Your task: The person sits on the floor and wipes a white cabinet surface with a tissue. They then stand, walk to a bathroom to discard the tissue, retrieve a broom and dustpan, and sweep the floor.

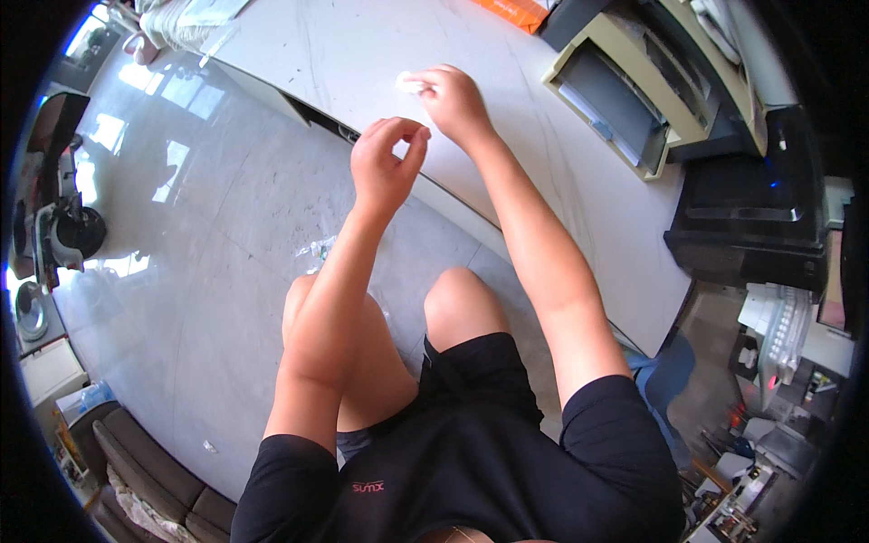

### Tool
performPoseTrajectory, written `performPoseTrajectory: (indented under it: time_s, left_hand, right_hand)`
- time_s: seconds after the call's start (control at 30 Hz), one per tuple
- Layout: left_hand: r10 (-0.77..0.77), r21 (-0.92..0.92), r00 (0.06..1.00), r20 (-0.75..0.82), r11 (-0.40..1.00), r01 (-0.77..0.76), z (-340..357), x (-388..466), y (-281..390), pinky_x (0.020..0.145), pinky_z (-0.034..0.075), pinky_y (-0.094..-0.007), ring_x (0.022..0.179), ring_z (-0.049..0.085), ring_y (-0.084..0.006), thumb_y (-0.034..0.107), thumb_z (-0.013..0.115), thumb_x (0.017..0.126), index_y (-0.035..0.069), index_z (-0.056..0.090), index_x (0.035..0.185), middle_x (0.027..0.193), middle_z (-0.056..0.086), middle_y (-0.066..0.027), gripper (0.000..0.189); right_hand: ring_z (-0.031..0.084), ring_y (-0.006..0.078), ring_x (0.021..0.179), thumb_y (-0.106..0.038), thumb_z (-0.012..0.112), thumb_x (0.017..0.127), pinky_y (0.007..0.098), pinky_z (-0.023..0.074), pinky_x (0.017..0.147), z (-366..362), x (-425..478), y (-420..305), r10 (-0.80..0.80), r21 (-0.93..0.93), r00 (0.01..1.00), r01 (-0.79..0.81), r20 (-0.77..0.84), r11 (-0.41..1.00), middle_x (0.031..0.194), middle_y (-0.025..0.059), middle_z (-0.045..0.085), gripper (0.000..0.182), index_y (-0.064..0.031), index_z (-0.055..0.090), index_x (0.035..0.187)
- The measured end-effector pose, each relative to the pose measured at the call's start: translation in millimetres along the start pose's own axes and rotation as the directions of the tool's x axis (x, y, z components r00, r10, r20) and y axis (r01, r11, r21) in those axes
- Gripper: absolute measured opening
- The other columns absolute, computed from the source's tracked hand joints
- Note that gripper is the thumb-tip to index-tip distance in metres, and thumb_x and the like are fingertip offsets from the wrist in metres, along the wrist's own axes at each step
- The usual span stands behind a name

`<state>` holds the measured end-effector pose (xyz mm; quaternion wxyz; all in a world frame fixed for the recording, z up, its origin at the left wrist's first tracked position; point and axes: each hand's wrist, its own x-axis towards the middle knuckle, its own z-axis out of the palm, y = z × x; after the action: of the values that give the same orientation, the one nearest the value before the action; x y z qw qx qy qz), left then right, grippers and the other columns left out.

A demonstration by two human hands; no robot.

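Note:
My right hand (453, 102) is raised over the marble-patterned white table (543, 224). Its thumb and fingers pinch a small crumpled white piece (410, 83), perhaps tissue or thin plastic. Nearer to me and to the left, my left hand (385, 159) hovers by the table's edge. Its fingers curl round so that the thumb and a fingertip meet in a ring, and nothing shows between them. The two hands are close together but apart.
Cream and grey desk trays (611, 102) stand on the table at right, beside a black appliance (747, 210). An orange packet (516, 10) lies at the far edge. Clear plastic scraps (318, 251) litter the grey floor. A brown sofa (146, 461) sits lower left, a blue chair (669, 380) lower right.

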<state>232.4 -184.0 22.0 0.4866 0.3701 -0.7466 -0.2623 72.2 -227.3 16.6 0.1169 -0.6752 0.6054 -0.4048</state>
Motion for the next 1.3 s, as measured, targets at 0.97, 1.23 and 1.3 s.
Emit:
performPoseTrajectory:
  time_s: [0.97,1.23,1.3]
  left_hand:
    - [0.202,-0.125,0.979,-0.037,0.971,-0.205,29.7,9.8,-21.5,0.064,0.048,-0.0321,0.074,0.06,-0.0241,-0.001,0.066,0.071,0.006,0.059,0.074,0.08,0.065,-0.0062,0.011]
    - [0.249,0.044,0.957,-0.148,0.968,-0.245,52.2,-0.4,-34.3,0.056,0.045,-0.03,0.063,0.057,-0.019,0.003,0.067,0.062,0.012,0.054,0.067,0.071,0.061,0.0,0.017]
    - [0.26,0.048,0.952,-0.161,0.966,-0.255,51.3,0.4,-33.0,0.056,0.045,-0.0301,0.063,0.057,-0.0189,0.003,0.067,0.062,0.012,0.054,0.067,0.071,0.061,0.0003,0.017]
  right_hand:
    - [0.063,0.0316,0.097,-0.002,0.057,0.079,0.041,0.0498,0.085,-56.7,25.5,105.4,0.155,-0.469,0.917,-0.326,-0.367,0.821,0.101,0.0146,0.065,0.027,-0.0051,0.07,0.102]
    - [0.063,0.0303,0.089,0.003,0.052,0.079,0.0369,0.0504,0.081,31.9,64.0,38.4,-0.089,0.233,0.951,0.018,0.296,0.972,0.091,0.0172,0.065,0.024,-0.001,0.069,0.096]
    - [0.064,0.0273,0.087,0.005,0.054,0.077,0.034,0.0504,0.08,22.2,64.2,3.8,-0.274,0.182,0.91,0.226,0.312,0.957,0.091,0.0151,0.066,0.028,-0.0023,0.069,0.099]
